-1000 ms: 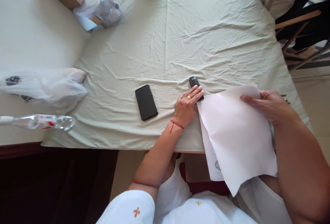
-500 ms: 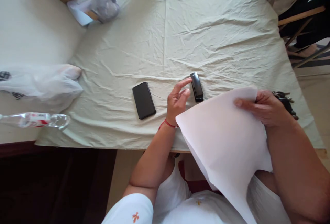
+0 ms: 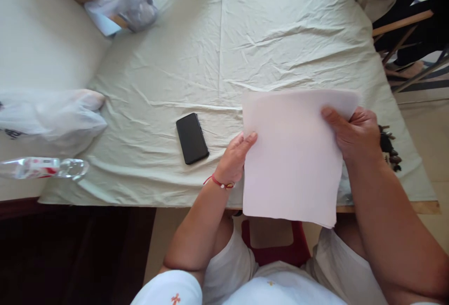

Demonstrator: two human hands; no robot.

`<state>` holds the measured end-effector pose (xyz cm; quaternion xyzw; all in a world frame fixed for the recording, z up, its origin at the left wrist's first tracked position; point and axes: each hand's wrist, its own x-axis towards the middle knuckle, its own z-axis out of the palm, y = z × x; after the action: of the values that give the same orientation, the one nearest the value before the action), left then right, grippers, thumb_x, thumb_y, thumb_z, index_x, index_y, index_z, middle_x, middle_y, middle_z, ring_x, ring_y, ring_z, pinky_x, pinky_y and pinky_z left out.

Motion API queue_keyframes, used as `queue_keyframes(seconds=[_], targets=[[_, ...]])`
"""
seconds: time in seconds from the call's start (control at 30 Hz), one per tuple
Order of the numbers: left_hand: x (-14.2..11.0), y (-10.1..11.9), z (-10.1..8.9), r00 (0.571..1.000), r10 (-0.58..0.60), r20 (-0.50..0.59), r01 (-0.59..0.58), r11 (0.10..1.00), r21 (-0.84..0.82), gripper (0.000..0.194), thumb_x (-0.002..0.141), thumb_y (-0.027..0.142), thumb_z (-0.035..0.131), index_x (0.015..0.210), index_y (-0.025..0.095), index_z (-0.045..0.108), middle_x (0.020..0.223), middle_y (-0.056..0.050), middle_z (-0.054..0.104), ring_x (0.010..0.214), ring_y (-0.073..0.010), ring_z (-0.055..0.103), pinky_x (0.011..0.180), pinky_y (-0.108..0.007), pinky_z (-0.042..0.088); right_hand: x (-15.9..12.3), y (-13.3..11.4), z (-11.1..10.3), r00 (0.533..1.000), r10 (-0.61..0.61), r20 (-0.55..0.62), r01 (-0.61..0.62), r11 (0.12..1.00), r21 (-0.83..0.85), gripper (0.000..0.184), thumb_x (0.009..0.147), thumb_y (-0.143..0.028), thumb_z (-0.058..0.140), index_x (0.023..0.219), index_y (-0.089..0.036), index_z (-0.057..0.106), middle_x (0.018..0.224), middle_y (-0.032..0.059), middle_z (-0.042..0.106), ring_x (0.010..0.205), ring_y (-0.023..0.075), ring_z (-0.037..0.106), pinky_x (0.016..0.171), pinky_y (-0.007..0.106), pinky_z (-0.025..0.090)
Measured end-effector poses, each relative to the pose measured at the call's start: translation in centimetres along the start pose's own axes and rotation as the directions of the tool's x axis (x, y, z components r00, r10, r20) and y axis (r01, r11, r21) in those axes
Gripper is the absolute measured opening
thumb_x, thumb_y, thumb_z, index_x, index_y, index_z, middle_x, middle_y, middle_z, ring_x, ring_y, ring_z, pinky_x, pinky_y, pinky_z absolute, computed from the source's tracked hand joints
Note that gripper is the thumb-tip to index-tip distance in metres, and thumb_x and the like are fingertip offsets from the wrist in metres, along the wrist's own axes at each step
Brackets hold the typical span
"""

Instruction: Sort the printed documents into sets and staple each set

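Observation:
A stack of white paper sheets (image 3: 291,155) is held upright over the near edge of the cloth-covered table (image 3: 217,52). My right hand (image 3: 354,134) grips its upper right corner, thumb on the front. My left hand (image 3: 235,155) holds its left edge with fingers curled against the sheet. A black phone (image 3: 191,137) lies flat on the cloth just left of my left hand. The small black stapler seen earlier is hidden behind the paper.
A clear plastic bag (image 3: 52,115) and a lying plastic bottle (image 3: 44,167) sit at the left. A cardboard box and a wrapped bundle (image 3: 135,5) are at the far left corner. Dark keys or beads (image 3: 387,148) lie by my right wrist. Wooden chairs (image 3: 403,29) stand far right.
My left hand left the stapler and took hold of the paper's left edge. The paper swung up and left to hang square in front of me, covering the stapler.

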<state>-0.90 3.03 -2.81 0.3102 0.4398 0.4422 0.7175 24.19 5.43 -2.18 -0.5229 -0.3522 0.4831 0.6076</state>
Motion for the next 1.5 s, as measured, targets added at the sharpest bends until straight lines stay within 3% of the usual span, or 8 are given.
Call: queue_keyframes(seconds=[0.27,0.37,0.5,0.6,0.87,1.13,1.33,1.5], targets=[[0.2,-0.2,-1.0,0.986,-0.141,0.089,0.129,0.983,0.131,0.056,0.079,0.065,0.083,0.097,0.012,0.080,0.095,-0.014,0.077,0.077,-0.0228,0.074,0.069,-0.031,0.059,0.4,-0.4,0.0,0.996,0.061,-0.062,-0.065,0.995,-0.073,0.040,0.066,-0.045,0.096,0.090,-0.020,0.077,0.093,0.0050,0.081,0.073,0.0182,0.073,0.068,0.030,0.061],[0.5,-0.1,-1.5,0.994,-0.093,0.058,0.086,0.989,0.120,0.055,0.076,0.067,0.084,0.094,0.015,0.081,0.089,-0.011,0.077,0.071,-0.0210,0.072,0.064,-0.030,0.058,0.5,-0.4,-0.1,0.981,0.187,0.051,-0.186,0.982,-0.023,0.049,0.061,-0.051,0.097,0.093,-0.022,0.075,0.094,0.0060,0.082,0.078,0.0229,0.076,0.071,0.034,0.063],[1.3,0.2,-2.0,0.999,0.002,-0.054,0.003,0.996,0.091,0.059,0.071,0.069,0.086,0.094,0.016,0.081,0.089,-0.011,0.077,0.075,-0.0238,0.074,0.063,-0.031,0.060,0.1,-0.2,-0.2,0.874,0.387,0.294,-0.388,0.920,-0.058,0.042,0.066,-0.044,0.097,0.096,-0.022,0.078,0.098,0.0071,0.083,0.086,0.0245,0.079,0.078,0.035,0.065],[1.6,0.5,-1.8,0.985,0.069,-0.158,-0.066,0.998,0.026,0.055,0.068,0.063,0.091,0.096,0.016,0.080,0.090,-0.008,0.077,0.081,-0.0229,0.076,0.076,-0.033,0.064,-0.3,0.2,0.1,0.829,0.444,0.341,-0.438,0.893,-0.100,0.042,0.065,-0.038,0.098,0.100,-0.023,0.079,0.101,0.0058,0.083,0.091,0.0252,0.080,0.081,0.037,0.067],[1.7,0.5,-1.5,0.997,0.023,-0.069,-0.019,0.997,0.071,0.058,0.071,0.063,0.089,0.096,0.012,0.077,0.095,-0.014,0.077,0.093,-0.0301,0.076,0.079,-0.039,0.065,0.0,0.3,0.4,0.926,0.302,0.227,-0.290,0.953,-0.082,0.041,0.068,-0.043,0.096,0.103,-0.030,0.078,0.113,0.0032,0.082,0.110,0.0278,0.077,0.090,0.040,0.066],[2.6,0.0,-1.3,0.985,0.023,-0.171,-0.012,0.997,0.070,0.063,0.060,0.065,0.093,0.087,0.011,0.073,0.094,-0.014,0.076,0.099,-0.0326,0.075,0.082,-0.041,0.064,0.8,1.8,0.7,0.985,0.148,0.084,-0.132,0.976,-0.172,0.034,0.076,-0.051,0.085,0.094,-0.026,0.072,0.090,0.0006,0.078,0.085,0.0206,0.074,0.077,0.034,0.061],[2.7,-0.4,-1.0,0.982,0.022,-0.186,-0.012,0.998,0.055,0.064,0.061,0.064,0.092,0.092,0.012,0.072,0.096,-0.014,0.076,0.098,-0.0293,0.074,0.085,-0.038,0.061,1.2,1.7,0.5,0.998,0.045,-0.035,-0.053,0.961,-0.270,0.023,0.079,-0.044,0.082,0.080,-0.027,0.067,0.080,-0.0015,0.071,0.069,0.0143,0.064,0.066,0.027,0.054],[3.0,-1.4,-1.4,0.950,0.225,-0.217,-0.196,0.969,0.149,0.059,0.076,0.069,0.081,0.096,0.016,0.067,0.094,-0.007,0.071,0.086,-0.0181,0.066,0.076,-0.027,0.052,1.1,1.5,0.4,0.998,0.028,-0.047,-0.041,0.955,-0.294,0.022,0.078,-0.042,0.083,0.077,-0.027,0.068,0.073,-0.0027,0.067,0.062,0.0129,0.058,0.059,0.026,0.049]])
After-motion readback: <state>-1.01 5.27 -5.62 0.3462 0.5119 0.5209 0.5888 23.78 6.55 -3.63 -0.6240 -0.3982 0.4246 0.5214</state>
